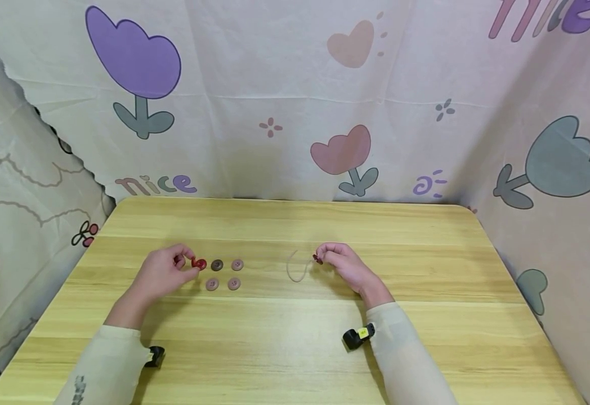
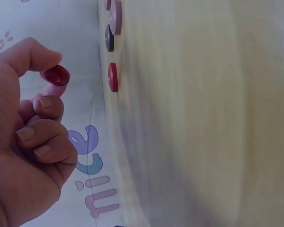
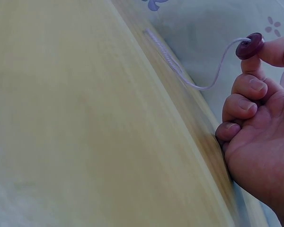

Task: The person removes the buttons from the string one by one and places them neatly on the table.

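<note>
Between thumb and forefinger, my left hand (image 1: pixel 162 274) pinches a red button (image 2: pixel 56 75) just above the table. Another red button (image 1: pixel 201 264) lies right beside those fingertips. To its right are a dark grey-brown button (image 1: pixel 217 265) and a pinkish button (image 1: pixel 237 264); two more pinkish buttons (image 1: pixel 212 284) lie in a nearer row. My right hand (image 1: pixel 347 266) holds a dark red button (image 3: pixel 250 46) by thumb and forefinger, its other fingers curled in. A thin pale string (image 3: pixel 213 86) runs from that button's holes, and its loose part curves down onto the table.
The wood-grain table (image 1: pixel 275 349) has its back edge against a printed cloth (image 1: pixel 254 152). Cloth also hangs along the left and right sides. A small black camera (image 1: pixel 358 336) sits at the right wrist, and another (image 1: pixel 155 356) at the left.
</note>
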`<state>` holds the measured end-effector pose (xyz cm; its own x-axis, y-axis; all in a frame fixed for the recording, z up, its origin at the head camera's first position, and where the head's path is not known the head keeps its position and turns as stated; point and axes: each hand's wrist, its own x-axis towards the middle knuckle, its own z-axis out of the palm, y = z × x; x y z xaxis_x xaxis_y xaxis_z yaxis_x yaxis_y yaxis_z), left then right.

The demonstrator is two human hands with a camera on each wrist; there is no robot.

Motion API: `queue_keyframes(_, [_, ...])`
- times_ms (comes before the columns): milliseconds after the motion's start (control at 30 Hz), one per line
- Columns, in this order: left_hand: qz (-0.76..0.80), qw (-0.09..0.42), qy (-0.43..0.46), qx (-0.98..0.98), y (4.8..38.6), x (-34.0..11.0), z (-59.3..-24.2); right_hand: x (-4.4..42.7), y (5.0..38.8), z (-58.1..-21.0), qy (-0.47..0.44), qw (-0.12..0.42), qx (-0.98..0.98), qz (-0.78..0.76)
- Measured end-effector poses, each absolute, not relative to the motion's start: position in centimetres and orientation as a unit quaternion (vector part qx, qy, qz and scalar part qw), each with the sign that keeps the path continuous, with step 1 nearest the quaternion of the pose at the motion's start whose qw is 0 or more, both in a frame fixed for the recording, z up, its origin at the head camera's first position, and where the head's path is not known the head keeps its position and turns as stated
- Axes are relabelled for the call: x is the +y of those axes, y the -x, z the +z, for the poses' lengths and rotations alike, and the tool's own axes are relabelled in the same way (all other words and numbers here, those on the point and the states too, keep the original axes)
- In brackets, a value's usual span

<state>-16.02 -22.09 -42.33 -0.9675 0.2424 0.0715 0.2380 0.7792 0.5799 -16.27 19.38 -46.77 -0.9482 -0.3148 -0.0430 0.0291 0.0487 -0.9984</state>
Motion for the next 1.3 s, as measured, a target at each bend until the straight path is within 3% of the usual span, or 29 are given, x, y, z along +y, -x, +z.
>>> queue_keyframes(600, [0.293, 0.083, -0.134, 0.943, 15.2, -23.2, -43.3, 19.3, 16.3, -46.7, 0.103, 0.125, 0.716, -0.679])
queue_keyframes(1300, [0.285, 0.081, -0.143, 0.944, 14.8, -23.0, -43.7, 19.2, 16.3, -47.0, 0.103, 0.126, 0.712, -0.683])
